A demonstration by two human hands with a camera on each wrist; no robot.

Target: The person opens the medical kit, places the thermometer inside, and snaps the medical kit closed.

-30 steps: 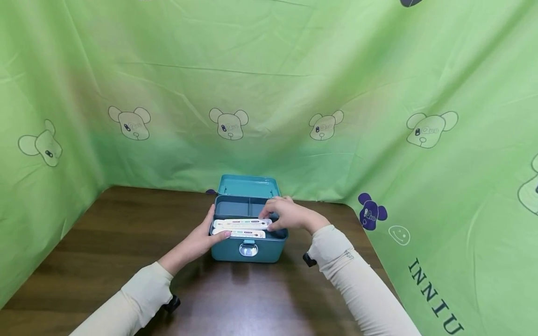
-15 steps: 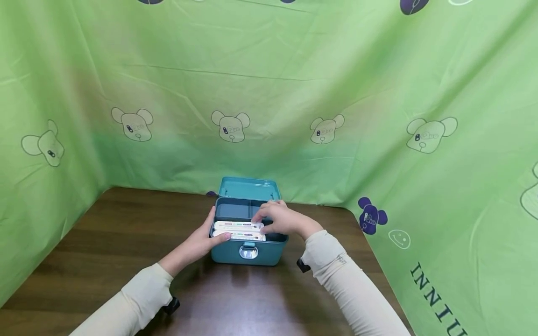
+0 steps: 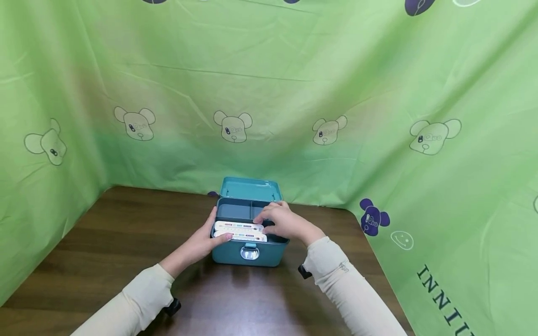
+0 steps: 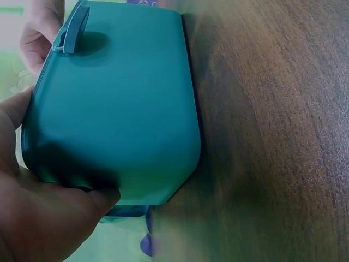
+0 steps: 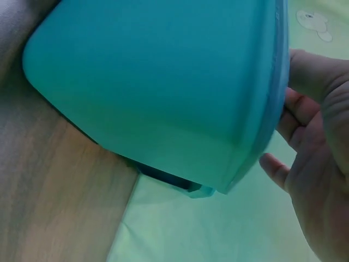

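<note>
A teal lidded box [image 3: 269, 256] stands on the table with its lid [image 3: 251, 189] raised at the back. My left hand [image 3: 201, 241] holds the box's left side, thumb over the front rim by the packs. Inside at the front lie slim white packs with small coloured print, a rear pack [image 3: 235, 227] and a front pack [image 3: 249, 237]. My right hand [image 3: 287, 225] reaches over the right rim and pinches the rear pack's right end between thumb and fingers. In the right wrist view, the rim hides those fingertips.
A grey-blue divided tray [image 3: 233, 211] sits in the back of the box. A metal latch [image 3: 250, 253] is on its front. Brown wood-grain table [image 3: 138, 224] surrounds it, and a green printed curtain [image 3: 277, 93] hangs behind and at both sides.
My right hand has moved slightly left and down with the rear pack, which now lies level beside the front one. My left hand keeps its hold on the box.
</note>
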